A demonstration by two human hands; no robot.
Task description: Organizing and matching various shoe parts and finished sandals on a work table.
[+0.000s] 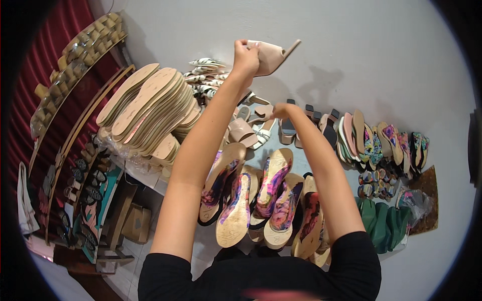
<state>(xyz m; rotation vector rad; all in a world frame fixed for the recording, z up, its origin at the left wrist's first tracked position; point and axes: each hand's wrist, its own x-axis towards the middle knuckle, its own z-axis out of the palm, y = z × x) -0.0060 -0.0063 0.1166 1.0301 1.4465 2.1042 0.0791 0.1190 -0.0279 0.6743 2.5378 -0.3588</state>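
My left hand (245,59) is raised toward the wall, its fingers closed around a beige mule sandal (268,54) with a wide upper. My right hand (282,109) reaches down among the shoes at the back of the table, its fingertips at a beige heeled sandal (262,112). Its fingers are mostly hidden, so I cannot make out whether they grip that sandal. Beside it lie a white strappy sandal (263,133) and another beige mule (241,131). Closer to me, several floral wedge sandals (273,180) stand between my forearms.
Stacked beige insoles (150,108) rise on the left, with patterned shoe uppers (206,75) behind. Rows of sandals (384,140) line the wall at right, above green wedge soles (384,223) and a plastic bag (415,203). Far left stands a shelf (75,173) of shoes and heels.
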